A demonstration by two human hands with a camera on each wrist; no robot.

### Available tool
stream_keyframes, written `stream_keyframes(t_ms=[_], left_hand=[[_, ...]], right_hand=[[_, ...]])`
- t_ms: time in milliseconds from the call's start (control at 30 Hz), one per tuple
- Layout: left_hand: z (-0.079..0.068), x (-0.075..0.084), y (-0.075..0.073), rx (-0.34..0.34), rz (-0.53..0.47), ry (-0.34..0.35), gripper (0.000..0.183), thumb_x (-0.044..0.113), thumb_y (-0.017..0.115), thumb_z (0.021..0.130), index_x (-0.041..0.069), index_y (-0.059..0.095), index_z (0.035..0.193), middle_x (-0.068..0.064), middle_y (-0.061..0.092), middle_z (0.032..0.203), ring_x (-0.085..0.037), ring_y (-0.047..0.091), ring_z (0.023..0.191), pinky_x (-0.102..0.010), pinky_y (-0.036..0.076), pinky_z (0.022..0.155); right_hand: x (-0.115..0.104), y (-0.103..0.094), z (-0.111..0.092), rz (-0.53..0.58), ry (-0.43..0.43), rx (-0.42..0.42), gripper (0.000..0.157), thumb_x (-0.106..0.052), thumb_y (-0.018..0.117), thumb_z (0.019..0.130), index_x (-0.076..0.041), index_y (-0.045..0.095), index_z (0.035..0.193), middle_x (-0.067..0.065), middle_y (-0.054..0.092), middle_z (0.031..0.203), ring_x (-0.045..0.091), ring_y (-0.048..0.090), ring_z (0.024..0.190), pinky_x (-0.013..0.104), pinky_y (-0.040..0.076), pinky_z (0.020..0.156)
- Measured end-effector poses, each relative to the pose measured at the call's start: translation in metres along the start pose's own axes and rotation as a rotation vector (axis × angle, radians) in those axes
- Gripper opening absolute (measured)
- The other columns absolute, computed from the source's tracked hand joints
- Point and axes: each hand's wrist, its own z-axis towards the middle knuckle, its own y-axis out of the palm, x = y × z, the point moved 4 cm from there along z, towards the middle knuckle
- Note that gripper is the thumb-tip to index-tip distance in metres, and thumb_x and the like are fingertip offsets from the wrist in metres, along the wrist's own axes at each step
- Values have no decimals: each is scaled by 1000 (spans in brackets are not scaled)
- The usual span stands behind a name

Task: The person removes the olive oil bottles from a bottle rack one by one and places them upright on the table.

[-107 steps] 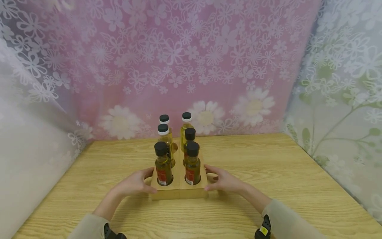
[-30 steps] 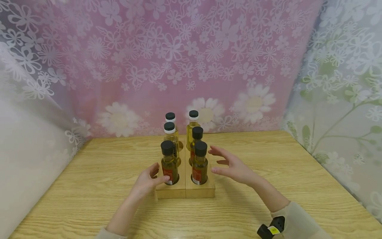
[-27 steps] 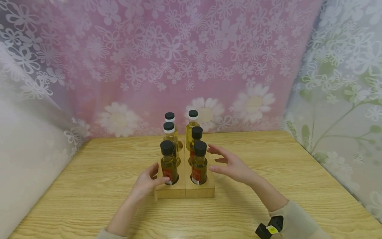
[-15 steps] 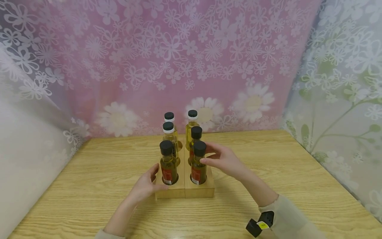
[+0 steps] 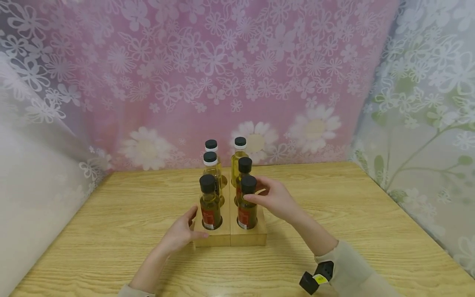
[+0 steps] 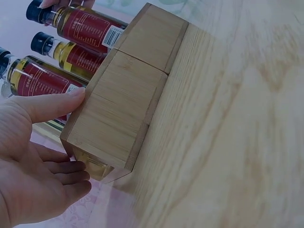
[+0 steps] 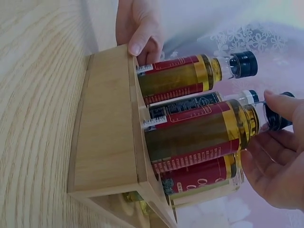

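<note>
A light wooden bottle rack [image 5: 248,240] holds several upright oil bottles in round holes. My right hand [image 5: 275,200] grips the neck of the front right oil bottle [image 5: 246,212], thumb on the near side. In the right wrist view that hand's thumb lies by the black cap [image 7: 278,118], and the bottle's base is still inside the rack. My left hand [image 5: 178,234] holds the rack's front left corner. The left wrist view has its thumb [image 6: 52,105] on the front edge and the fingers at the rack's end. The front left oil bottle [image 5: 210,211] stands close by.
Behind the gripped bottle is another black-capped bottle [image 5: 244,166]. Farther back stand white-collared bottles, including one at the right rear [image 5: 240,156]. The rack sits on a wood-grain table [image 5: 111,231], with a pink floral curtain [image 5: 237,82] behind.
From the rack's right side my right hand has moved away, then left onto the front right bottle's neck. My left thumb has dropped from beside the front left bottle to the rack's front edge.
</note>
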Motion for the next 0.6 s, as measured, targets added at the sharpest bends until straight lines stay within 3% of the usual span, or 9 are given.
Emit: stream_keyframes(t_ms=[133, 333, 600], left_hand=[[0, -1, -1, 6, 8, -2, 95, 10, 79, 73, -10, 19, 143, -31, 22, 145, -48, 21, 131, -52, 26, 104], [0, -2, 0, 6, -13, 7, 95, 8, 79, 72, -11, 19, 143, -32, 22, 144, -47, 21, 132, -52, 26, 104], [1, -2, -1, 10, -9, 14, 94, 8, 79, 72, -11, 19, 143, -32, 22, 144, -46, 21, 132, -52, 25, 104]], right_hand=[[-1, 0, 0, -27, -19, 43, 41, -20, 75, 79, -6, 62, 116, 2, 65, 94, 18, 60, 85, 30, 52, 72], [-4, -4, 0, 15, 11, 104, 40, -19, 76, 78, -5, 64, 113, 5, 65, 91, 21, 62, 80, 32, 52, 70], [-15, -16, 3, 43, 14, 119, 42, -21, 74, 80, -5, 61, 117, 8, 63, 95, 25, 61, 81, 34, 51, 73]])
